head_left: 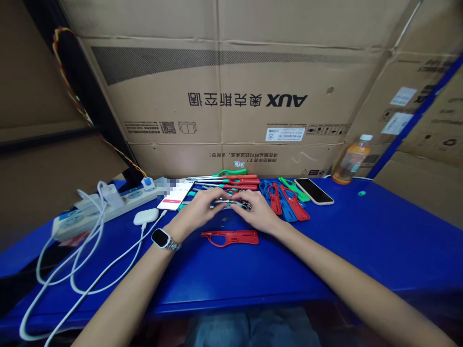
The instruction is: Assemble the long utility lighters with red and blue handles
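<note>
My left hand (203, 206), with a watch (163, 239) on its wrist, and my right hand (259, 210) meet at the middle of the table. Between them their fingers pinch a slim metallic lighter part (227, 201), mostly hidden by the fingers. Just in front of the hands lies a red lighter handle shell (237, 237), flat on the blue table, with tiny loose pieces (224, 220) behind it. Past the hands is a pile of long-necked lighters (238, 181) with red and green handles. Right of my right hand, red, blue and green handle shells (287, 207) overlap.
A power strip (135, 195) with white cables (103, 289) and a white earbud case (145, 216) occupies the left side. One phone (177, 195) lies beside the lighters, another phone (314, 191) at right. A bottle (351, 161) stands against the cardboard wall (246, 62).
</note>
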`<action>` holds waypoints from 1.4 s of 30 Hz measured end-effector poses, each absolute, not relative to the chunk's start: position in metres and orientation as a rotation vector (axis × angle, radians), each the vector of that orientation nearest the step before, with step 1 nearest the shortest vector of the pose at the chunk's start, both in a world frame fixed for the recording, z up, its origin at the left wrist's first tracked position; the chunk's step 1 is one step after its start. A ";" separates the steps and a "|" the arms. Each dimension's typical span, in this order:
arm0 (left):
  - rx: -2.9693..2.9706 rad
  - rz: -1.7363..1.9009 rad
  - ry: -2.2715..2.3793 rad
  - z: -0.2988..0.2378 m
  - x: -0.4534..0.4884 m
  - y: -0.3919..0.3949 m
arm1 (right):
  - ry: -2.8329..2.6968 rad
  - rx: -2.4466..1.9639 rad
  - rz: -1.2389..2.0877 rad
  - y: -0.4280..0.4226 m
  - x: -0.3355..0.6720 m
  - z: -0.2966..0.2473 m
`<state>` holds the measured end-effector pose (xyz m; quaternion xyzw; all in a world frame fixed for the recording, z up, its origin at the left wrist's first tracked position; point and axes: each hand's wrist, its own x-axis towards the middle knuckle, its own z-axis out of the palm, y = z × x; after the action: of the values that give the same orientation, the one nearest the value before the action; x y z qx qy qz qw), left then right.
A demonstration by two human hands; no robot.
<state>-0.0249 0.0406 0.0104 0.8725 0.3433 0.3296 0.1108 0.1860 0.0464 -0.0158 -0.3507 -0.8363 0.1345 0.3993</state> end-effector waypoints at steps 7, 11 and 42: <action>2.482 0.984 1.070 0.012 -0.026 0.039 | -2.033 -0.861 0.318 0.046 0.183 -0.013; 2.509 0.983 1.067 0.017 -0.031 0.038 | -2.019 -0.818 0.242 0.045 0.182 -0.012; 3.066 1.169 0.975 0.009 -0.023 0.035 | -2.001 -0.845 0.118 0.038 0.181 -0.011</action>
<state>-0.0230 0.0346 0.0088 0.8868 0.2819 0.3382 -0.1403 0.1805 0.0378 -0.0109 -0.3440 -0.8145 0.0482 0.4647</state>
